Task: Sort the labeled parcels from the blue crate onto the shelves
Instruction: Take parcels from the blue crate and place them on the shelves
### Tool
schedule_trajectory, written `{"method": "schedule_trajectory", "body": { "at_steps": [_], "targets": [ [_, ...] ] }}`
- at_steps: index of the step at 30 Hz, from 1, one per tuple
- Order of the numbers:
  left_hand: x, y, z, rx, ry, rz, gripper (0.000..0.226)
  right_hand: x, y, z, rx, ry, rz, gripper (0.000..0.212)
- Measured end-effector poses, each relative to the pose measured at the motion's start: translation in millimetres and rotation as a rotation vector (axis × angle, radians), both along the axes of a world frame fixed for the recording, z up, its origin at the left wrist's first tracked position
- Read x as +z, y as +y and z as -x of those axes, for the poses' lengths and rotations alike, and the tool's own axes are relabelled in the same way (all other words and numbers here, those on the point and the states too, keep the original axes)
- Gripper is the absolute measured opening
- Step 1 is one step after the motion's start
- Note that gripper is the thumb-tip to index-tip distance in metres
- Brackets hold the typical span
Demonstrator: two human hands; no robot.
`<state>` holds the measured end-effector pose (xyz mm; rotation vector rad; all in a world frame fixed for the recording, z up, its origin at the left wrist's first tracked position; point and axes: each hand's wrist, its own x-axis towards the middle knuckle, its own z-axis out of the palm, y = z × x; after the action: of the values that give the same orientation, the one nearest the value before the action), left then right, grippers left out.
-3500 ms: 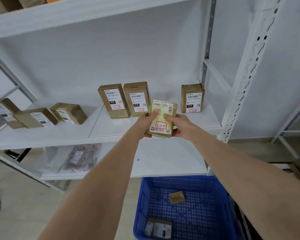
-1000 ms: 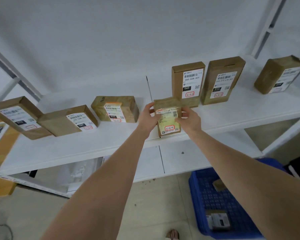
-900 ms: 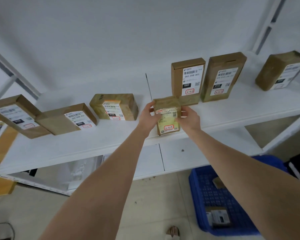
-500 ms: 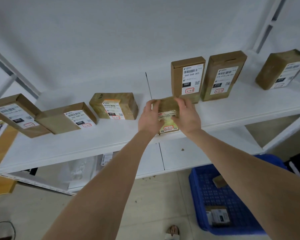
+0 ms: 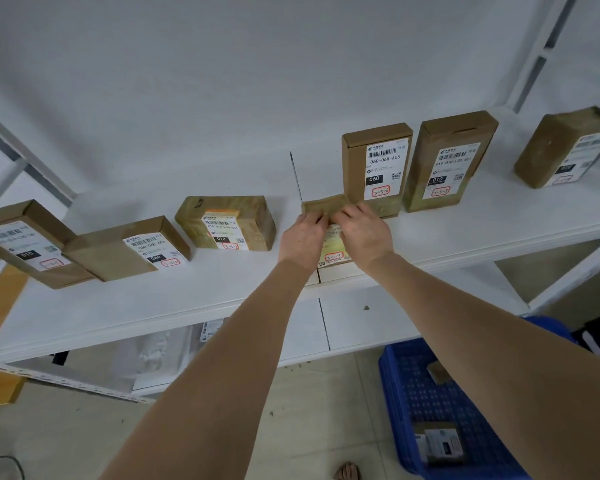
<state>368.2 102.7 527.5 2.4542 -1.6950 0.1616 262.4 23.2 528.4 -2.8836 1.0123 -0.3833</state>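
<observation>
parcel [image 5: 333, 251] at shelf [image 5: 499, 232] front edge, left hand [image 5: 303, 237], right hand [image 5: 364, 233] holding

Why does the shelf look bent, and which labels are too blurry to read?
Head view: the wide-angle lens bows the shelf and slants the post; light is soft, shadows faint, no glare; the upright 060 parcel reads sharply, the far-right parcel is smeared near the frame edge; the left hand and right hand cover most of the held parcel.
</observation>
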Motion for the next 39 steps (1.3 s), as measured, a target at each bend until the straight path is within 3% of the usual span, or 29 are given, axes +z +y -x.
{"method": "schedule_trajectory", "body": {
  "at_steps": [24,33,39],
  "targets": [
    [6,-59,-53,-0.021,0.013,-0.009,0.048,-11,-40,-52,-0.011,-0.055,-0.074,0.053],
    [10,-54,-47,-0.009,0.056,-0.069,0.056,1,-38,-49,0.018,-0.040,-0.151,0.057],
    [14,-35,-14,0.015,-0.024,0.112,0.044,5,-29,-1,-0.056,-0.083,-0.066,0.044]
  ]
}}
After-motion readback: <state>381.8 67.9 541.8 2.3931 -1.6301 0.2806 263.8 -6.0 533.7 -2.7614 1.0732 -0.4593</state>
